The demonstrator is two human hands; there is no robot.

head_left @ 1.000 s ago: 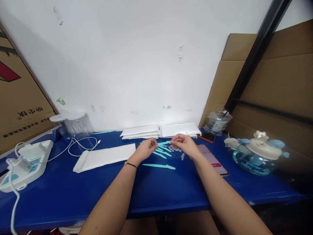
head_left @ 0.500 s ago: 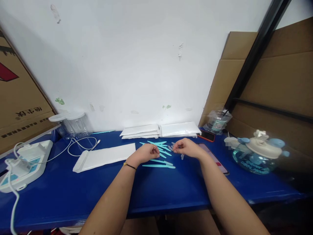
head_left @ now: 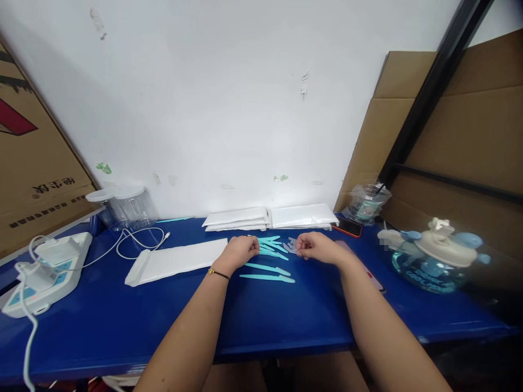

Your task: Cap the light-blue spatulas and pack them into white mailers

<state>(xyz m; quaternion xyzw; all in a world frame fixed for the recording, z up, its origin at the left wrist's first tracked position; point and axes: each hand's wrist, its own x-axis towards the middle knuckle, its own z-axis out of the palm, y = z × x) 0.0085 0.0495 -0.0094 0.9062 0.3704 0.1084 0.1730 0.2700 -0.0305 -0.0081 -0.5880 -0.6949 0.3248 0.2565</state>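
Observation:
Several slim turquoise sticks shaped like eyebrow razors [head_left: 267,278] lie on the blue table, some crossed in a loose pile and two apart nearer me. My left hand [head_left: 239,255] is at the pile's left end, thumb and fingers pinched together; whether a stick is between them is hidden. Small clear plastic pieces, like caps [head_left: 291,246], lie right of the pile. Above their right side is my right hand [head_left: 316,246], its fingers curled closed by the pieces; what they grip cannot be made out.
A white padded mailer [head_left: 180,260] lies to the left, and stacked white mailers [head_left: 302,216] stand by the wall. Phones [head_left: 349,227] rest to the right, near a clear water jug [head_left: 433,267]. A power strip [head_left: 61,277], cable and clear jars [head_left: 131,209] occupy the left.
My left hand has drawn back slightly left from the sticks, showing more of the clear pieces. My right hand has shifted slightly right. The view has turned a little.

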